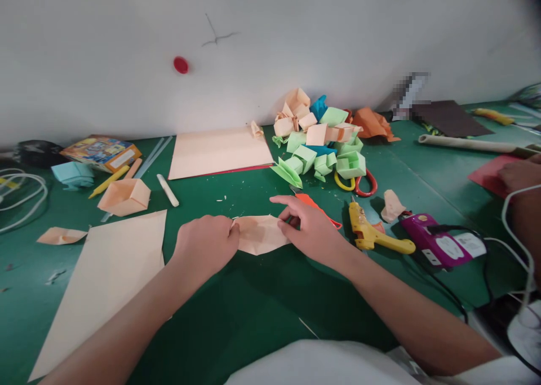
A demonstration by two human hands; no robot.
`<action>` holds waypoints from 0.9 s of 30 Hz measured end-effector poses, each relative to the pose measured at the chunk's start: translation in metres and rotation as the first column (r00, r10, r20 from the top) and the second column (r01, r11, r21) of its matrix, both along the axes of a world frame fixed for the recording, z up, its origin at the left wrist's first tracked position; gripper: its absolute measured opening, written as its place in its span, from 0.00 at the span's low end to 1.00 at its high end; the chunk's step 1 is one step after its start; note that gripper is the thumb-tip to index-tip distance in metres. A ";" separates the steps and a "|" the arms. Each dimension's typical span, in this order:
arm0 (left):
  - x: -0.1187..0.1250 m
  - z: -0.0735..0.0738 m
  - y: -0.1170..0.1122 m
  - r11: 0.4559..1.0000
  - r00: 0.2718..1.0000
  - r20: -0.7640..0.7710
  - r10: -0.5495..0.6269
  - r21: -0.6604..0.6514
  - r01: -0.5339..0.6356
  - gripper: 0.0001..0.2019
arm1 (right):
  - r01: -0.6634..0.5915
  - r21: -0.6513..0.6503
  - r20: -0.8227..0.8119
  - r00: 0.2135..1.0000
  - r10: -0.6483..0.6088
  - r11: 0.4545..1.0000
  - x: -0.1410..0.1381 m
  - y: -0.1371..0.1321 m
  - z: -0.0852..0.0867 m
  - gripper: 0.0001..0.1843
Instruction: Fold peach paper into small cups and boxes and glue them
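Pinching one peach paper [258, 235] by its two ends: left hand [207, 239] closed, right hand [307, 225] half-curled, apparently gripping.

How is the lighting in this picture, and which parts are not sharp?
Head view: soft light, with a dim shadow on the table below the paper; left hand and right hand fairly clear; the black item at far left soft; the upper right corner darkened; a patch by the wall pixelated, its content hidden.
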State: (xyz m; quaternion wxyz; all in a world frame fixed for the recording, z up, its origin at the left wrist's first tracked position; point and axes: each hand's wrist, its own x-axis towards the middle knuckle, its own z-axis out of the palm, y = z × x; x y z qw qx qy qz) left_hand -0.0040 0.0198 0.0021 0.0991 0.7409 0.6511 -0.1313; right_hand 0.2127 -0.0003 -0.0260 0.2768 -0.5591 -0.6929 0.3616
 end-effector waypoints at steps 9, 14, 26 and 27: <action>-0.006 -0.003 0.007 0.999 0.996 0.085 0.030 -0.038 -0.027 0.22 | 0.021 0.030 0.008 1.000 -0.022 0.999 0.002 0.002 -0.003 0.24; -0.006 -0.005 0.008 0.999 0.996 0.074 0.041 0.018 -0.043 0.19 | -0.012 0.052 0.025 1.000 0.010 0.999 0.001 0.001 -0.003 0.23; -0.004 -0.009 0.002 0.965 0.997 -0.030 -0.075 0.249 0.080 0.25 | -0.094 -0.005 -0.002 0.996 0.094 0.996 0.002 -0.003 0.005 0.24; -0.005 -0.009 0.002 0.968 0.999 -0.024 -0.039 0.249 0.043 0.25 | -0.101 -0.028 -0.008 0.995 0.100 0.995 0.002 -0.004 0.006 0.26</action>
